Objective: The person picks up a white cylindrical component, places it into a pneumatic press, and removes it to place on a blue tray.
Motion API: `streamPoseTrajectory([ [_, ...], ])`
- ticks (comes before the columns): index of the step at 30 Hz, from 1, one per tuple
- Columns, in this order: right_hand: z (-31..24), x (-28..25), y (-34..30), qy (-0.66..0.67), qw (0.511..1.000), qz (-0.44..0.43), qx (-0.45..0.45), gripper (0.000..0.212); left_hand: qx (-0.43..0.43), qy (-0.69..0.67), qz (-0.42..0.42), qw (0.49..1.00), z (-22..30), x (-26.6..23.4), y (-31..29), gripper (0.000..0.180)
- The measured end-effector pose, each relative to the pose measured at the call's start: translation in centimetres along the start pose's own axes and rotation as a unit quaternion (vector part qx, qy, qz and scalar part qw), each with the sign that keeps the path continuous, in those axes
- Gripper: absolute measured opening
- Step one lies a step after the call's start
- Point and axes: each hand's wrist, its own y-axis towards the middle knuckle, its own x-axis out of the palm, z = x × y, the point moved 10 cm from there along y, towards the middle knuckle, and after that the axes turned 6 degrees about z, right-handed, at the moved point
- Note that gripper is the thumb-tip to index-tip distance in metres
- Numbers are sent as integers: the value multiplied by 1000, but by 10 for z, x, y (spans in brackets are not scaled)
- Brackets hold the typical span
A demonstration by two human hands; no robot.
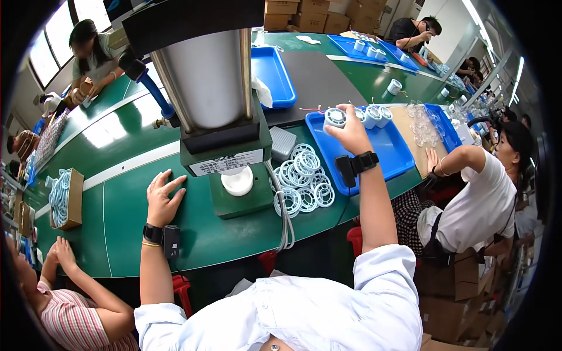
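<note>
My right hand point(352, 133) reaches over a blue tray point(389, 167) and is closed around a light-blue cylindrical part point(335, 117) with a ring-shaped top face and thin wires. Several similar cylinders point(377, 116) stand just beyond it at the tray's far side. My left hand point(164, 200) rests on the green table with its fingers spread, holding nothing. Between my hands stands a bench press point(208, 82) with a large grey cylinder. Under it, on a green base, sits a round white cup-shaped fixture point(237, 182). A pile of light-blue plastic rings point(304, 178) lies right of the base.
A grey ridged block point(283, 144) sits behind the rings, and a grey cable point(285, 216) hangs beside the press. At left stands a cardboard box point(73, 202) of light-blue rings. Another blue tray point(274, 76) lies behind the press. Co-workers sit at both sides and across.
</note>
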Motion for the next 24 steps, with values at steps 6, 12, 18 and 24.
streamPoseTrajectory([
  [6,60,-29,26,-256,965,58,-13,59,17,-11,16,1000,4,0,-1,36],
  [12,34,-35,14,-134,984,102,-64,43,5,10,30,999,6,-6,0,37],
  [18,0,35,-74,186,978,-84,37,13,49,15,51,997,15,-9,1,31],
  [24,4,51,-92,132,988,-69,45,12,-45,-107,122,986,-8,-41,-9,20],
])
